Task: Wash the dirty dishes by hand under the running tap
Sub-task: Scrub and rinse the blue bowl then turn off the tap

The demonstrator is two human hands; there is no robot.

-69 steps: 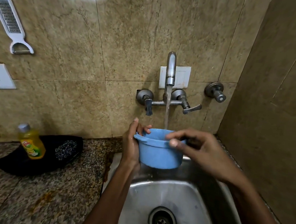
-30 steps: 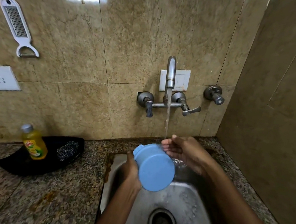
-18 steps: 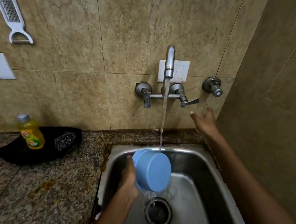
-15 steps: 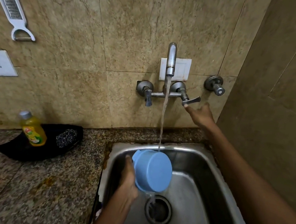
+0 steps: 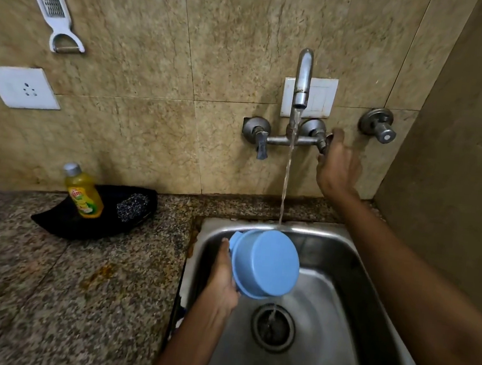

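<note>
In the lower centre of the frame the left hand grips a blue plastic bowl by its rim, fingers curled behind it, holding it tipped on its side over the steel sink so its flat underside faces the camera. A thin stream of water falls from the wall tap at centre right, passes behind the bowl's upper edge and reappears below it, running into the drain. The right hand reaches up to the tap's right lever, its fingers curled around the handle, which it mostly hides. At left, on the speckled granite counter, a yellow dish-soap bottle stands on a black tray beside a dark scrubber. A white grater hangs on the tiled wall in the upper left, above a wall socket.
</note>
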